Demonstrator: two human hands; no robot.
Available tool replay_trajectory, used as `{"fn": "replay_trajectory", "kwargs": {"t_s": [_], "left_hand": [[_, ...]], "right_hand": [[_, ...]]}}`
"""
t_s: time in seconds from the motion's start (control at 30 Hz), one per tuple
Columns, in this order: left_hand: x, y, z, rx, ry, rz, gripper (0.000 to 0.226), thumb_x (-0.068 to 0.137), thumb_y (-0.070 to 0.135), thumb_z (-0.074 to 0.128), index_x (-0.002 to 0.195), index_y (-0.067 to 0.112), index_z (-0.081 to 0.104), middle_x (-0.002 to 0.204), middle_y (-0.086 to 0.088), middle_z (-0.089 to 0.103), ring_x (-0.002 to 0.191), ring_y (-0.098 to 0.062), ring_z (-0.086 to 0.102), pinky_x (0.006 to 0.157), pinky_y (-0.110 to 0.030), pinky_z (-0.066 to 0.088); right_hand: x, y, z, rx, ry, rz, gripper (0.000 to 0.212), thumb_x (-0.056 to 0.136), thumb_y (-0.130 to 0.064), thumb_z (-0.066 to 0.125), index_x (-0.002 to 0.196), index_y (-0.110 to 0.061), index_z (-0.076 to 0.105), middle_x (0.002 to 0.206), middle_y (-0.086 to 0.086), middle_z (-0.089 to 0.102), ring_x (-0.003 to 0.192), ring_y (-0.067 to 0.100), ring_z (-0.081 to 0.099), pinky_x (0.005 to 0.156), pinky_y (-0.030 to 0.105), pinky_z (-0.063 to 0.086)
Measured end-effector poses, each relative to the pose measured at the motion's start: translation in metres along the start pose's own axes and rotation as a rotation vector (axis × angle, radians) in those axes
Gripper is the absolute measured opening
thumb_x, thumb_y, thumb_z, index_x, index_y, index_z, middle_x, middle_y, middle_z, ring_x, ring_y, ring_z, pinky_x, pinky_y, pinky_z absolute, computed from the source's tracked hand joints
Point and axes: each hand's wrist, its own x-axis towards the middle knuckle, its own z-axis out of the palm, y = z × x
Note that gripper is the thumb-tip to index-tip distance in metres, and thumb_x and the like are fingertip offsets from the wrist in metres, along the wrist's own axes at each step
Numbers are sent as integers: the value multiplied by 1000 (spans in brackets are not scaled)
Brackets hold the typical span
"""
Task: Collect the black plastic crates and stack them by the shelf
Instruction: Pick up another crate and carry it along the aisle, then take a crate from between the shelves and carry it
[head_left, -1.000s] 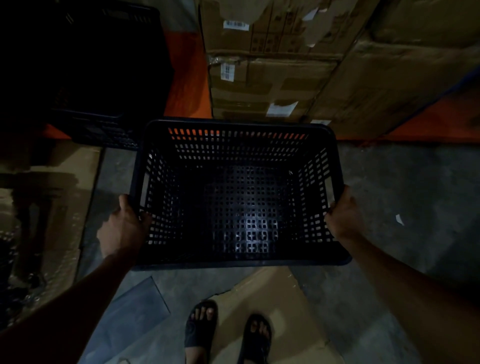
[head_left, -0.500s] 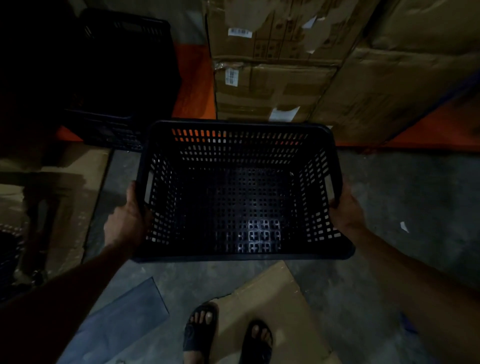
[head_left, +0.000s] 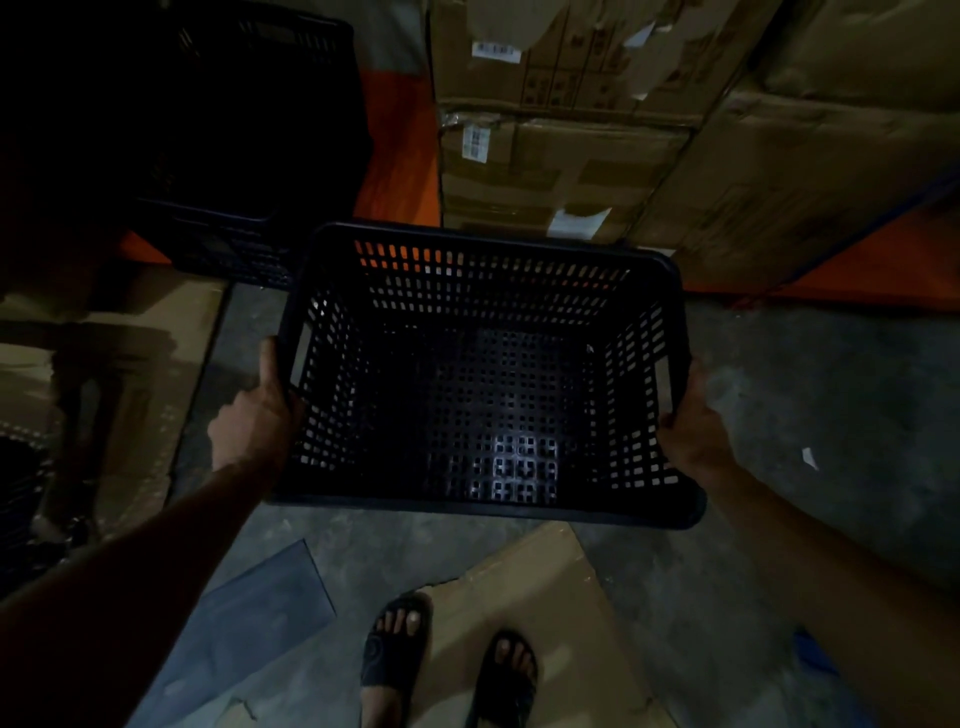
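A black plastic crate with perforated lattice walls and floor (head_left: 483, 395) is held above a grey concrete floor (head_left: 810, 374), open side up and empty. Its rim is a smooth rounded band; the walls carry rows of small rectangular slots, and the base is a grid of square holes that catches a patch of light near the front.

The left hand (head_left: 254, 421) is closed around the crate's left rim beside the handle slot, thumb lying up along the outer edge. The right hand (head_left: 691, 421) is wrapped around the right rim, fingers curled under the lip. Both forearms extend forward from the lower corners of the view.

Beyond the crate's far left corner, a second black slotted plastic crate (head_left: 244, 156) sits in deep shadow on an orange painted shelf base (head_left: 400, 150). Stacked brown corrugated cardboard boxes with white barcode labels (head_left: 561, 119) fill the shelf to the right.

On the floor lie a flattened sheet of brown cardboard (head_left: 545, 597) and a flat grey-blue rectangular panel (head_left: 260, 608). Two feet in black open-toed sandals (head_left: 395, 644) stand at the cardboard's edge
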Motion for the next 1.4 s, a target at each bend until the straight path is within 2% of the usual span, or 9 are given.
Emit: {"fn": "replay_trajectory", "kwargs": {"t_s": [0.33,0.5,0.63,0.8,0.93,1.13,1.23,1.3,1.4], "left_hand": [[-2,12,0,124,-42,-40,77,98,18,39,153,24,-15,157,-21,23,104,-46,63,72,-44,42],[5,9,-15,93,-142,-46,91,93,31,49,151,27,-20,156,-15,22,114,-42,59,76,-45,43],[9,6,-34,21,-125,56,92,87,42,55,153,31,-9,147,-12,28,119,-43,53,80,-51,45],[35,-12,-69,-96,-137,99,77,91,49,46,154,27,8,150,-10,28,123,-41,52,90,-52,45],[65,-42,-82,-536,-233,-68,66,94,36,52,151,14,27,143,-24,46,127,-42,50,103,-45,43],[118,-110,-95,-880,-349,-186,66,86,40,51,145,14,37,127,-15,55,115,-33,58,105,-50,45],[148,-130,-93,-1017,-322,-274,55,96,30,49,141,2,37,88,-10,54,61,-12,60,66,-28,57],[174,-139,-84,-1047,-315,-317,42,101,17,42,139,1,36,72,-7,45,33,-1,50,37,-14,40],[215,-140,-77,-1158,-339,-352,30,102,24,38,130,14,39,78,-8,47,42,-7,54,43,-17,42]], "right_hand": [[-3,-9,-1,-214,-31,96,97,86,-40,56,147,-38,-19,156,24,12,123,50,46,99,63,39],[-23,-25,5,-561,37,-32,102,83,-41,61,147,-40,-19,154,15,3,142,41,10,111,61,21],[-42,-66,22,-600,16,-186,83,86,-54,51,152,-35,3,159,15,3,145,38,1,114,61,10],[-50,-164,55,-376,-154,-287,72,90,-64,38,151,-40,8,158,6,8,144,33,13,114,54,14],[-56,-252,81,-125,-276,-330,96,71,-87,28,151,-37,13,152,8,21,137,34,27,109,57,24],[-43,-357,129,111,-374,-352,67,92,-59,42,150,-33,21,116,-7,52,121,26,52,107,54,33],[-29,-393,152,200,-345,-394,60,93,-54,46,145,-28,31,110,-5,56,116,23,55,106,50,36],[-11,-414,172,269,-312,-408,55,94,-45,50,142,-22,38,99,-6,56,109,18,56,101,40,42],[24,-449,200,312,-264,-404,46,94,-33,54,137,-18,45,94,-9,54,95,10,56,83,15,45]]}}
